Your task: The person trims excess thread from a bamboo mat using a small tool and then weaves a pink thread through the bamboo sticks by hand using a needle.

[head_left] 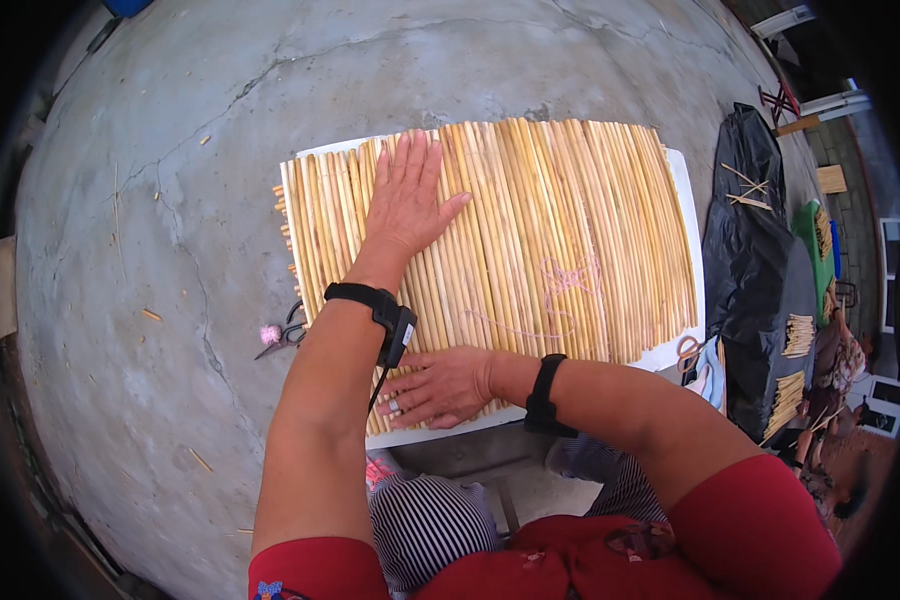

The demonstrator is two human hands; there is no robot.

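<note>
A row of peeled wooden sticks point(530, 230), laid side by side, covers a white board point(687, 250) whose edges show around it. My left hand point(410, 195) lies flat on the far left part of the sticks, fingers stretched and thumb apart. Lower down, my right hand point(435, 388) rests open on the near ends of the sticks, with a ring on one finger. Neither hand grips anything. A loose tangle of thin pink string point(573, 278) lies on the sticks, right of both hands. Other stick ends poke out along the row's left side.
Left of the board, dark-handled scissors point(284, 338) and a pink string ball point(270, 334) lie on cracked concrete. Orange-handled scissors point(688, 352) are at its right edge. Black plastic sheeting point(755, 270) holds stick bundles point(786, 402). Another person point(838, 365) is at the far right.
</note>
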